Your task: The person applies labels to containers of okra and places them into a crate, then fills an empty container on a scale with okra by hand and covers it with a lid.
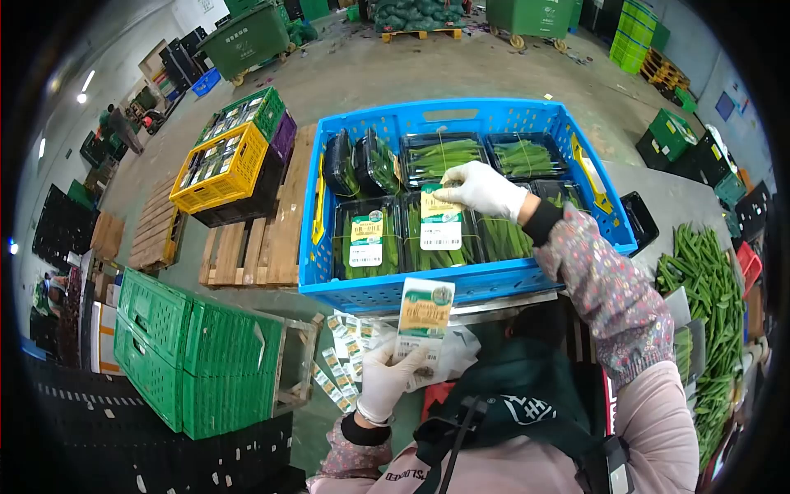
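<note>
My gloved left hand is closed around a white and green printed label card, held upright in front of the blue crate. My gloved right hand reaches into the crate, thumb and fingers pinched at the upper edge of another label. That label lies on a black tray of green pods, likely okra. To its left, a second tray bears a label. Behind are unlabelled trays, and two trays stand on edge at the back left.
Loose green pods are heaped at the right. Rows of label cards lie below the crate. Stacked green crates stand at the left, and a yellow crate of packed trays stands beyond a wooden pallet. A person is far off.
</note>
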### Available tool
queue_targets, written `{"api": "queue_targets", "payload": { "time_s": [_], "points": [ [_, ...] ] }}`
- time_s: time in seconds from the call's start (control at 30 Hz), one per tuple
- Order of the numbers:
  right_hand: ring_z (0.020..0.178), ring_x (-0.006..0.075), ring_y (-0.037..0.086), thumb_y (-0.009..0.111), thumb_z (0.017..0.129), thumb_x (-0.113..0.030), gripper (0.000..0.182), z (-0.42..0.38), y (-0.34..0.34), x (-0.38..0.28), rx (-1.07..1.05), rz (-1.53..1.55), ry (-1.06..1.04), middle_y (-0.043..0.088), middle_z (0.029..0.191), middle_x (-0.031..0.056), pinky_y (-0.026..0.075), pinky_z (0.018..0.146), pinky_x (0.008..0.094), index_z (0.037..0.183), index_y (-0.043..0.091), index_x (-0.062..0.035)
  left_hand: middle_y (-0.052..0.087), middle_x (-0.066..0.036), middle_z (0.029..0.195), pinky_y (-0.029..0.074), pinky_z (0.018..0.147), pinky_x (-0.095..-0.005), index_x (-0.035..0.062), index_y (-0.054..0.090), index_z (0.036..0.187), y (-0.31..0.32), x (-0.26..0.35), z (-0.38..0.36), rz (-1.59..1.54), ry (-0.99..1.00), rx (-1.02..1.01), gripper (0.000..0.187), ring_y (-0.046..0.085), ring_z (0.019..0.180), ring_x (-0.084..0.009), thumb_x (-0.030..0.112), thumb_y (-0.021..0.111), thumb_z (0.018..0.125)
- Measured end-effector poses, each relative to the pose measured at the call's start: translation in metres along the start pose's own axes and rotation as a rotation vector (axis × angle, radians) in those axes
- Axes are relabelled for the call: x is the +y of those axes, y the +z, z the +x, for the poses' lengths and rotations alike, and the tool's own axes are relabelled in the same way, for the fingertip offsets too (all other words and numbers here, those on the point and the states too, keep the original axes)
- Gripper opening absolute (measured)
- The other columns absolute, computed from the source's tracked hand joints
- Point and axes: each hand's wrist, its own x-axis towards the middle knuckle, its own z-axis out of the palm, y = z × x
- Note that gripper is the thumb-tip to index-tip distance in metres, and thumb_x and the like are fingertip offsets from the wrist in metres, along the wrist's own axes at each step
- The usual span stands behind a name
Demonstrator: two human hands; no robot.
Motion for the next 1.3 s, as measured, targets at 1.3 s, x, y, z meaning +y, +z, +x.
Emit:
{"api": "queue_targets", "payload": {
  "time_s": [1.3],
  "points": [
    [0.085,0.0312,0.068,0.078,0.081,-0.045,0.051,-0.037,-0.075,0.076,-0.118,-0.192,0.021,0.071,0.091,0.0188,0.053,0.078,0.0385,0.104,0.068,-0.0002,0.069,-0.009,0.103,0.053,0.074,-0.0235,-0.004,0.069,0.091,0.043,-0.006,0.012,0.499,0.6,-0.037,0.01,0.067,0.09,-0.0109,0.003,0.074,0.086]
  ]
}}
